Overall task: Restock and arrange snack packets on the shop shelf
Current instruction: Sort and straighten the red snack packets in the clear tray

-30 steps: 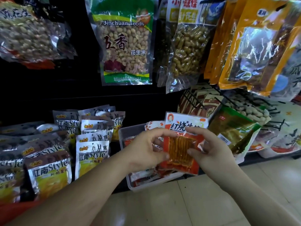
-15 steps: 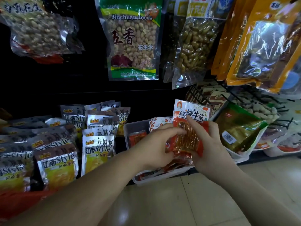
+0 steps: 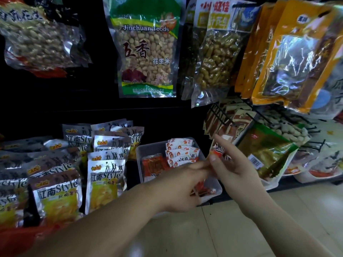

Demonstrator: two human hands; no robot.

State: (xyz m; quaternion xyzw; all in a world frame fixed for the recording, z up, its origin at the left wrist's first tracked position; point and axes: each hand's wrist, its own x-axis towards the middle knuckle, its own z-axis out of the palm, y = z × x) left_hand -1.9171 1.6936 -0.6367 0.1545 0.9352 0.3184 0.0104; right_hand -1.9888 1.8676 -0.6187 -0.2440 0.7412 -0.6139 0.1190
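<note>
- Right hand pinches red packet, thumb against fingers, above right rim of tray (likely to file it upright).
- Left hand: fingertips at packet edge; grip unclear, blurred.

A dark low shelf runs across the middle of the frame, above a pale tiled floor. On its left part, silver-and-yellow packets stand upright in overlapping rows. At centre sits a clear plastic tub holding red-and-white packets, some upright, some flat. At right, white tubs hold more bags, among them a leaning green packet.
</note>
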